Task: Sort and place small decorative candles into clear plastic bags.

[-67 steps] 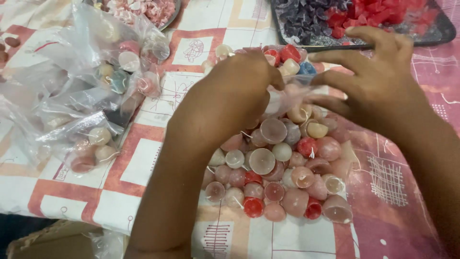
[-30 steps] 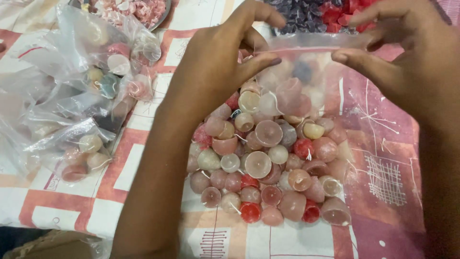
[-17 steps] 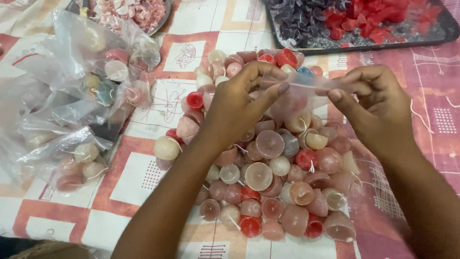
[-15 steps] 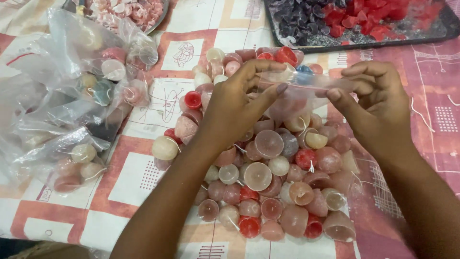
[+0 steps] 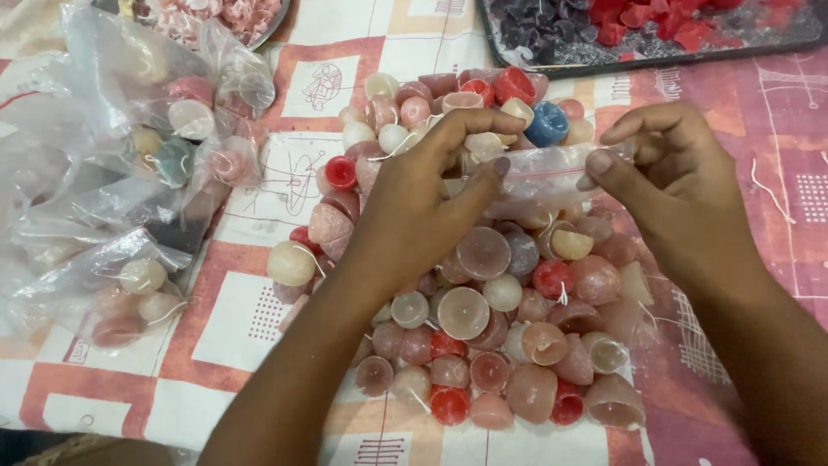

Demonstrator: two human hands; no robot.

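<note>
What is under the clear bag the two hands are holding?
Under the clear bag, pinched by the left hand and right hand, lies a pile of small dome-shaped candles on the patterned tablecloth. The hands hide the candles directly beneath them.

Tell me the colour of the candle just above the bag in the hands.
The candle is blue, seen best in the head view.

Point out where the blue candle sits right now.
In the head view, the blue candle lies at the far edge of the loose candle pile, just beyond the clear bag pinched between the left hand and right hand.
</note>
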